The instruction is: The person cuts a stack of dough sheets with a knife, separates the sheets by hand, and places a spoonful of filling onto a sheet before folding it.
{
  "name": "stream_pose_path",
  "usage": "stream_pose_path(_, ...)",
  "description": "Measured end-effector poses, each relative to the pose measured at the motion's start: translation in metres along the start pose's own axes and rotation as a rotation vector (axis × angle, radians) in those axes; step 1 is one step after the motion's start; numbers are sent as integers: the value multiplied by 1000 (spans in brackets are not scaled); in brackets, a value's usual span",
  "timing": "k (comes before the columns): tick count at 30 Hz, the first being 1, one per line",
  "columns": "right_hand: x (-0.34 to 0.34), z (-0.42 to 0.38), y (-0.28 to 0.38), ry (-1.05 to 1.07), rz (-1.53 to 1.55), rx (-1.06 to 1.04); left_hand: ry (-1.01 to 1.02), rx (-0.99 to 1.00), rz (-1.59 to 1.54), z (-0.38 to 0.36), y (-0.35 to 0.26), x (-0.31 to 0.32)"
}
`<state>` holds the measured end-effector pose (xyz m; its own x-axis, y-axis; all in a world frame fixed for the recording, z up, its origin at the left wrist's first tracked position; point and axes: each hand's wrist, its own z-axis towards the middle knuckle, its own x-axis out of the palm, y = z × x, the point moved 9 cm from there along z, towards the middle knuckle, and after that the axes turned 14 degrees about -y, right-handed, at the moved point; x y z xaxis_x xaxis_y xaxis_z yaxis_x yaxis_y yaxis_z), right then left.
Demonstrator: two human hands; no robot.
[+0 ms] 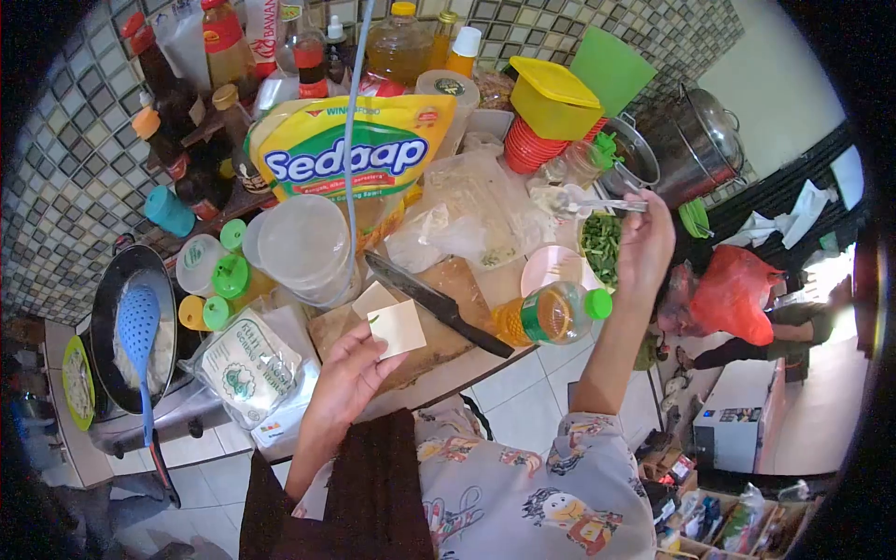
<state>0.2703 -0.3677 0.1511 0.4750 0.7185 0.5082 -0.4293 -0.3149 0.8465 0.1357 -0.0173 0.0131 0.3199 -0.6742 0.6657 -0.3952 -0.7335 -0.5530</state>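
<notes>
My left hand [345,373] holds a pale square wrapper [403,329] by its edge, thumb on top; a small green piece lies near the thumb. Beneath it, another pale square [373,300] rests on the wooden cutting board [448,350]. A large black-handled knife [425,294] lies across this board. My right hand [646,247] is raised on the right, its fingers closed on the handle of a metal spoon [602,203]. The spoon's head is beside a pale mass in a clear plastic bag. Below that hand is a container of chopped greens [600,245].
An oil bottle [551,315] with a green cap lies tilted at the counter's front. A pack of wrappers [250,359] lies left of the board. Farther left, a wok [131,327] holds a blue slotted spatula [140,322]. Bottles and a yellow Sedaap pouch [350,149] line the back.
</notes>
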Motion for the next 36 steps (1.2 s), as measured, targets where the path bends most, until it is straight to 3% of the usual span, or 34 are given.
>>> stream_pose_path(2,11,-24,25,-38,14,-49,10,-2,0,-2,-1,1)
stream_pose_path(5,35,-63,47,101,8,-72,25,2,-3,-5,-2,4)
stream_pose_path(8,39,-104,50,-45,30,-129,42,11,13,-11,-5,7)
stream_pose_path(10,56,-133,48,143,-9,-171,57,21,25,-15,-8,11)
stream_pose_path(12,56,-155,40,119,-45,-195,104,17,57,-20,-9,19)
stream_pose_path(19,62,-198,27,338,-181,-286,157,14,77,-35,-16,32)
stream_pose_path(26,56,-226,50,649,-21,-561,145,24,55,-38,-14,34)
stream_pose_path(28,62,-245,63,819,-9,-738,126,3,52,-38,-12,32)
stream_pose_path(36,54,-264,86,827,164,-978,143,5,37,-41,-11,33)
